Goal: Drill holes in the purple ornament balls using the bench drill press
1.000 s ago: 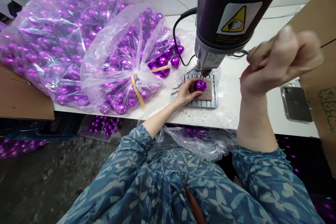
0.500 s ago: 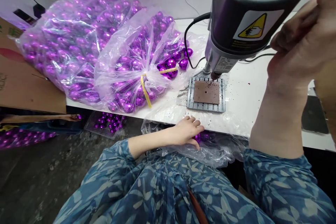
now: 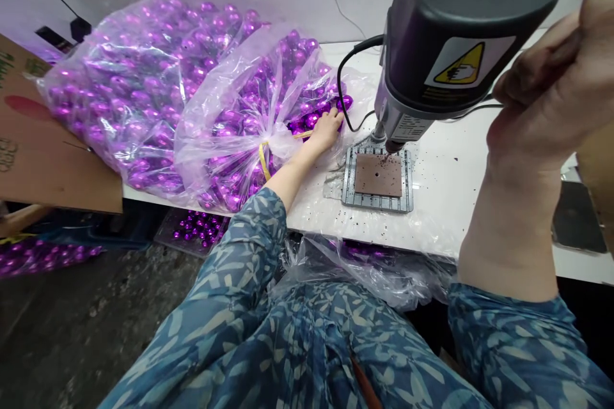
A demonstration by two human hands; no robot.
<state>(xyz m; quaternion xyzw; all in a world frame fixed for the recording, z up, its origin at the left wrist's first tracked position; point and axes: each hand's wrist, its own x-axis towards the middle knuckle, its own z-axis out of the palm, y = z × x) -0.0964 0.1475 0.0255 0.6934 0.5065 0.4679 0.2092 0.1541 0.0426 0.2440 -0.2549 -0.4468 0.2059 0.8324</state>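
My left hand [image 3: 327,129] reaches to the loose shiny purple balls [image 3: 346,102] at the right edge of a tied clear bag [image 3: 192,140]. Its fingers are spread over the balls, and none shows lifted. High on the right, my right hand [image 3: 551,70] is curled closed beside the dark drill press [image 3: 472,6], around its handle, which the fingers hide. Under the drill chuck [image 3: 394,146], a brown board [image 3: 377,185] with a small round hole lies on the slotted metal base [image 3: 407,199]. No ball sits on the board.
Dark shavings dot the white table [image 3: 439,204]. Clear plastic sheeting [image 3: 384,275] with purple balls partly under it hangs at my lap. A cardboard box [image 3: 57,147] stands left, above a tray of balls [image 3: 163,239] on the floor. A black cable [image 3: 340,83] loops beside the press.
My left hand has moved from above the plastic at my lap, up and left to the loose balls by the bag. My right hand has stayed beside the press.
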